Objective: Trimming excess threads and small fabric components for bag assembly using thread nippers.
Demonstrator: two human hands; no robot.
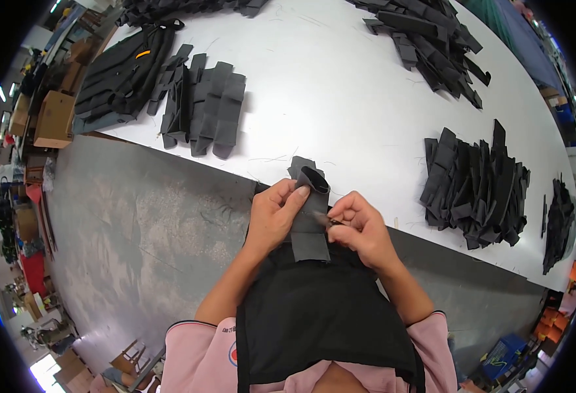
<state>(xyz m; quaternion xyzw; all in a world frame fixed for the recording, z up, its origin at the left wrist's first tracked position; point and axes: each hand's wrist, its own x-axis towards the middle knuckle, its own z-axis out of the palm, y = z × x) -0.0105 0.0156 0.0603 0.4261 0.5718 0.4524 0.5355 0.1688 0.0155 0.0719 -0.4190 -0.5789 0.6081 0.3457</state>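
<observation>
While both pinch it, fabric strip (311,216) sits between left hand (273,216) and right hand (361,226).

Brown cardboard boxes (54,118) stand on the floor at the far left, just beyond the end of the white table (340,98) — the nearest one is a plain open-topped carton, with more stacked behind it (78,62) toward the top-left corner. Lower on the left edge, a red box-like shape (34,270) sits among clutter too small to make out. At the bottom right, blue (503,350) and orange packages (545,327) lie on the floor past the table's near edge — their labels are too blurred to tell. No screens or signs show.
</observation>
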